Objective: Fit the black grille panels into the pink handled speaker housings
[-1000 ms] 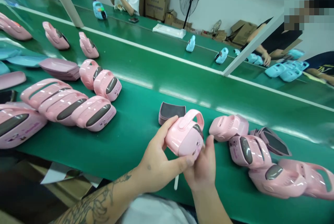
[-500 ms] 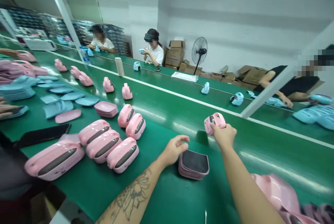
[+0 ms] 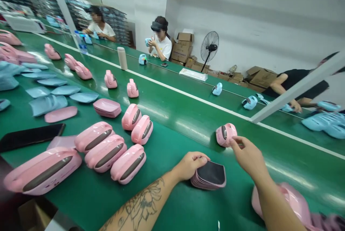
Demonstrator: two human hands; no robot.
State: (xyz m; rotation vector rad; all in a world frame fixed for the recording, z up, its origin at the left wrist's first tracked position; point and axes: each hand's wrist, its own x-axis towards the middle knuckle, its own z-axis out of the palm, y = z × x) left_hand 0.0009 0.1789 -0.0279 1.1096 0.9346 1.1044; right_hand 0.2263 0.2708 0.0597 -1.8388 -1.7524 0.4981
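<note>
My left hand (image 3: 192, 165) rests on the upper edge of a stack of pink shell panels with dark grey pads (image 3: 209, 175), its fingers curled over the stack. My right hand (image 3: 246, 155) is beside a small pink plastic case (image 3: 225, 134) with a dark grey window, which sits on the green conveyor belt (image 3: 172, 202). Its fingertips are at the case's right side, and I cannot tell whether they touch it. More glossy pink shells (image 3: 285, 202) lie at the lower right, partly hidden by my right forearm.
Rows of pink cases (image 3: 99, 148) and stacked pink and light blue shells (image 3: 47, 103) cover the belt's left side. A white rail (image 3: 202, 98) runs beyond the belt. Two co-workers (image 3: 159, 40) sit at a farther belt, and a third person's arm (image 3: 285, 87) reaches over it.
The pink case has left my right hand and now sits on the belt. My left hand has moved onto the stack, and the view has swung slightly.
</note>
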